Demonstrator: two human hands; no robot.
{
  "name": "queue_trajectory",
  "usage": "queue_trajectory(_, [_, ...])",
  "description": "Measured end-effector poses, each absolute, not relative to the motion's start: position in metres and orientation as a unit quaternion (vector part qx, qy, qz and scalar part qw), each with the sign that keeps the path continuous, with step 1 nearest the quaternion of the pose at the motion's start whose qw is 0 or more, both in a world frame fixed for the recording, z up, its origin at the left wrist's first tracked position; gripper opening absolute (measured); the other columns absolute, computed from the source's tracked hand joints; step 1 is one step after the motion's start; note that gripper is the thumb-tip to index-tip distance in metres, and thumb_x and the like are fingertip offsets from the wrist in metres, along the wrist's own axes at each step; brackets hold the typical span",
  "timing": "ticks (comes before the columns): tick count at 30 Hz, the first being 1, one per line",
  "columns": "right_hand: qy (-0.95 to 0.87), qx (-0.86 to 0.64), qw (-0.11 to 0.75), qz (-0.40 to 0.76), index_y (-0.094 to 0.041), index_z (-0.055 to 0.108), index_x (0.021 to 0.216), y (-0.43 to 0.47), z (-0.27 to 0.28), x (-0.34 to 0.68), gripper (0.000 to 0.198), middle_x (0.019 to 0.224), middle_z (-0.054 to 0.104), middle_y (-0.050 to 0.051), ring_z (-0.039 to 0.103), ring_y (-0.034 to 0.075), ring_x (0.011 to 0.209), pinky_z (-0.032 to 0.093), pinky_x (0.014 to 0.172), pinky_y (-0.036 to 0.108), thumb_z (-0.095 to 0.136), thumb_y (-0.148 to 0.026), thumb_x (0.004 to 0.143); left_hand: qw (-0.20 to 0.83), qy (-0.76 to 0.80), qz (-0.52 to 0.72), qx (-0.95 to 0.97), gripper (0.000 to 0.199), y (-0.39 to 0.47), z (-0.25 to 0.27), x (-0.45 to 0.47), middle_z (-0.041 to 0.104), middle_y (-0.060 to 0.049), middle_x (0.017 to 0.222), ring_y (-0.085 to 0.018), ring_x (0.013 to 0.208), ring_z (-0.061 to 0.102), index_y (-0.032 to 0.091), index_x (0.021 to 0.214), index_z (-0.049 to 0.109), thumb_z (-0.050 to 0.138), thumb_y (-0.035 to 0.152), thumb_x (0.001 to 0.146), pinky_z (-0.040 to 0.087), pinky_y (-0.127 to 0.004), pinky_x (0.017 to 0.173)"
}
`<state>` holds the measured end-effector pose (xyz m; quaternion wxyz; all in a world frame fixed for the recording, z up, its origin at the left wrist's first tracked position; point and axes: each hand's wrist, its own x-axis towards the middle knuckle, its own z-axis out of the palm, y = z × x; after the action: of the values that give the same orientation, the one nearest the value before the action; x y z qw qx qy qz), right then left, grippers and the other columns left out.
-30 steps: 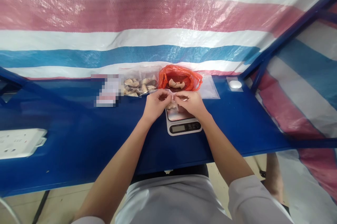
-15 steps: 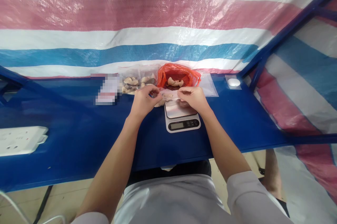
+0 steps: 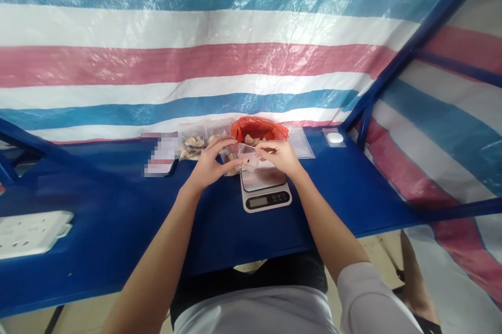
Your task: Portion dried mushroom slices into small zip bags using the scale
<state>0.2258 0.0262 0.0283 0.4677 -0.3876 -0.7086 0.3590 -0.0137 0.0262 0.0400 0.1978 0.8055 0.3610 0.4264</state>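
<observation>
My left hand [image 3: 209, 165] curves around the left side of a small clear plastic bag [image 3: 248, 160] that has pale dried slices in its lower left part. At the bag's right edge, my right hand [image 3: 280, 157] pinches the plastic between thumb and fingers. Below the bag lies a white kitchen scale [image 3: 267, 201] with a shiny plate and a dark control panel. An open red plastic bag [image 3: 261, 127] holding more pale pieces stands just behind my hands. Partly behind my left hand sits a larger clear bag of dried slices [image 3: 193, 141].
A flat clear bag [image 3: 304, 145] lies right of the red one. Further right is a round white item [image 3: 334, 138] on clear plastic. A blurred-out flat item [image 3: 161, 155] and a white power strip [image 3: 33, 233] lie leftward on the blue table [image 3: 129, 229]. Striped sheeting hangs behind.
My view has tilted up slightly. My left hand has opened wider around the small bag, and the bag's mouth, earlier stretched flat between both hands, now stands apart near my right fingers.
</observation>
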Motion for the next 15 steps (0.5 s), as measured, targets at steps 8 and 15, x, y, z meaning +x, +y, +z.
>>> queue_trajectory(8, [-0.738, -0.32, 0.481, 0.35, -0.021, 0.075, 0.08, 0.04, 0.053, 0.226, 0.022, 0.08, 0.073, 0.0, 0.068, 0.017, 0.079, 0.055, 0.081, 0.03, 0.067, -0.039, 0.087, 0.266, 0.389, 0.276, 0.838, 0.073, 0.04, 0.047, -0.028, 0.072, -0.011, 0.121, -0.03, 0.111, 0.067, 0.021, 0.127, 0.065, 0.08, 0.062, 0.068, 0.054, -0.043, 0.097])
queue_trajectory(15, [-0.665, -0.374, 0.481, 0.433, -0.021, 0.078, 0.084, 0.061, 0.042, 0.229, 0.026, 0.083, 0.076, 0.001, 0.069, 0.016, 0.073, 0.06, 0.072, 0.029, 0.075, -0.046, 0.077, 0.301, 0.433, 0.234, 0.817, 0.037, 0.042, 0.045, -0.037, 0.075, -0.003, 0.083, -0.018, 0.069, 0.067, 0.02, 0.103, 0.071, 0.07, 0.049, 0.081, 0.053, -0.025, 0.063])
